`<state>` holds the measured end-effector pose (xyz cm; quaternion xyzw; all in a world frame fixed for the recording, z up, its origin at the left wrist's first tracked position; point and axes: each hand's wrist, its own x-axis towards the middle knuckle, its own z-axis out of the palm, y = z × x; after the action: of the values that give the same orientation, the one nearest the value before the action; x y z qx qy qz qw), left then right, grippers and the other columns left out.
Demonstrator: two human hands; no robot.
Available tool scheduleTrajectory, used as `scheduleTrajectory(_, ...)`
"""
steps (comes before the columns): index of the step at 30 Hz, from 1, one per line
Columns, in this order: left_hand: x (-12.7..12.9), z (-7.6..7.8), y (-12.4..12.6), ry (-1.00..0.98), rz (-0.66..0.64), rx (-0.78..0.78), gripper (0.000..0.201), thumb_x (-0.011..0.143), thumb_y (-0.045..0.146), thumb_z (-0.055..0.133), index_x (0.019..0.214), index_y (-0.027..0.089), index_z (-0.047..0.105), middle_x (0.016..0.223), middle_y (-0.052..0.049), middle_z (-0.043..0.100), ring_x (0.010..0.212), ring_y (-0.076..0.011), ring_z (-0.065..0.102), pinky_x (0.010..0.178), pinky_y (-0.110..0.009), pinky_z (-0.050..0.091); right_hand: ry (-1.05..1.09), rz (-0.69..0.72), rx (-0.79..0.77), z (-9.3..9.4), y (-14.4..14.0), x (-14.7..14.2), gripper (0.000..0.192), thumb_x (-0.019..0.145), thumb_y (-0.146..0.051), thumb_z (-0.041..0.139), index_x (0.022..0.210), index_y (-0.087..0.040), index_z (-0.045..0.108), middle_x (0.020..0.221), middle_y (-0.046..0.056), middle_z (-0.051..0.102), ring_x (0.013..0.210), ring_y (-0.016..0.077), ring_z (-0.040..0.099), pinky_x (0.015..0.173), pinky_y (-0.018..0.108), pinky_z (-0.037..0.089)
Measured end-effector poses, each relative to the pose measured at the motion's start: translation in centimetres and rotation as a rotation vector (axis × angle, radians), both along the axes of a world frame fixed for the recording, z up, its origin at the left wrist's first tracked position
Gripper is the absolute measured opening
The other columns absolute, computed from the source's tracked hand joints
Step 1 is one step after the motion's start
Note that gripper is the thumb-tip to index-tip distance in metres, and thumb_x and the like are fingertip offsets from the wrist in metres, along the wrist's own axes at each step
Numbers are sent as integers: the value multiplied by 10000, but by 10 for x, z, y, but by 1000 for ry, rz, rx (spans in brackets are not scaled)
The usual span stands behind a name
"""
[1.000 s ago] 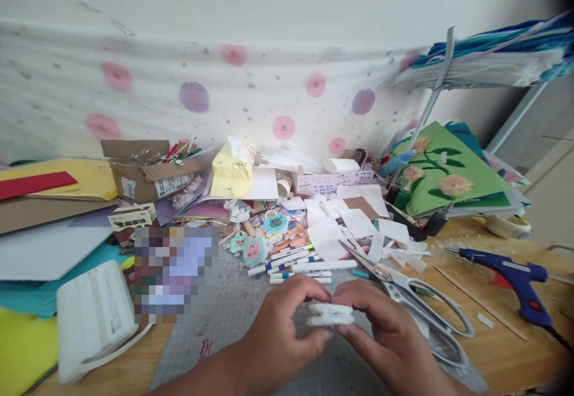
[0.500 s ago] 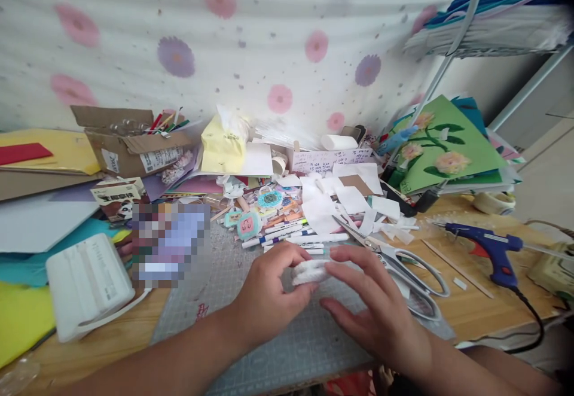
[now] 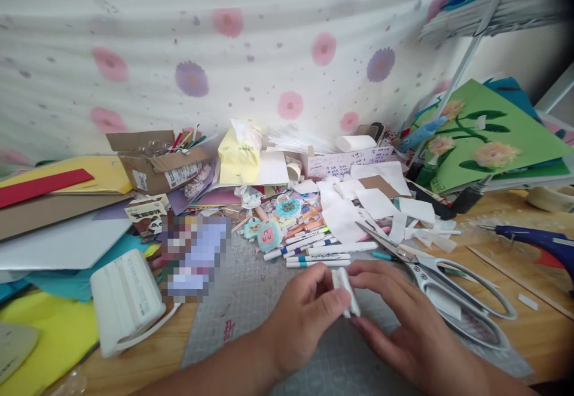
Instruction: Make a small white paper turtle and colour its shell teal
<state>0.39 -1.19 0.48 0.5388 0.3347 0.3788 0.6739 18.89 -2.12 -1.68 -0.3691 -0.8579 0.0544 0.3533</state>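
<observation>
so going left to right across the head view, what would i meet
White rectangular case, pink rounded square with turquoise border, small white layered piece, large silver metal scissors, blue glue gun with red trigger

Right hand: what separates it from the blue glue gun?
Outward from the right hand: scissors, a small white scrap and a thin strip, in the head view.
</observation>
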Motion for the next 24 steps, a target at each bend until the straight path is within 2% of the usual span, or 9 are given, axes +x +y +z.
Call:
scheduleTrajectory(5,1,-3,5,-9,22,-95,273,782,388,601,691,166,472,671,8,515,655,-121,458,637,-261,356,13,51,-108,3,6,2,375,812,-248,613,1136,-243,425,1120,84,589,1062,216,573,873,333,501)
scheduleTrajectory(10,0,-8,8,29,5,-110,257,734,333,636,668,172,447,643,26,500,624,-112,433,606,-252,331,60,65,-247,7,6,1,227,850,-231,568,1042,-268,453,989,34,619,949,185,614,781,295,525)
scheduleTrajectory(12,-1,-11,9,127,-3,-58,258,710,336,655,675,173,458,649,26,497,628,-116,421,590,-250,316,83,49,-306,7,3,1,295,851,-214,553,1104,-262,409,946,31,629,863,173,632,730,288,533)
scheduleTrajectory(15,-1,-14,9,229,-3,-27,251,685,323,676,689,172,476,650,26,505,623,-118,416,567,-245,301,79,57,-362,9,-2,2,499,816,-177,576,1245,-261,335,986,42,632,852,178,632,746,307,529)
scheduleTrajectory(18,0,-14,10,178,-20,-75,226,690,294,661,680,171,472,625,21,531,599,-117,449,563,-246,316,95,72,-512,10,0,6,437,796,-143,565,1197,-262,440,1005,42,635,856,178,626,755,309,519)
scheduleTrajectory(22,-3,-10,18,85,97,-119,229,717,305,647,672,166,471,718,-18,605,663,-142,550,624,-269,388,383,-30,-783,0,13,17,297,767,-186,549,1057,-199,483,940,68,652,843,197,641,734,320,527)
scheduleTrajectory(24,-5,-8,22,62,177,-144,225,763,333,620,693,171,480,784,-35,631,777,-177,594,688,-295,419,390,-77,-843,-6,16,22,308,747,-201,566,1047,-188,495,928,74,661,825,203,647,726,326,525)
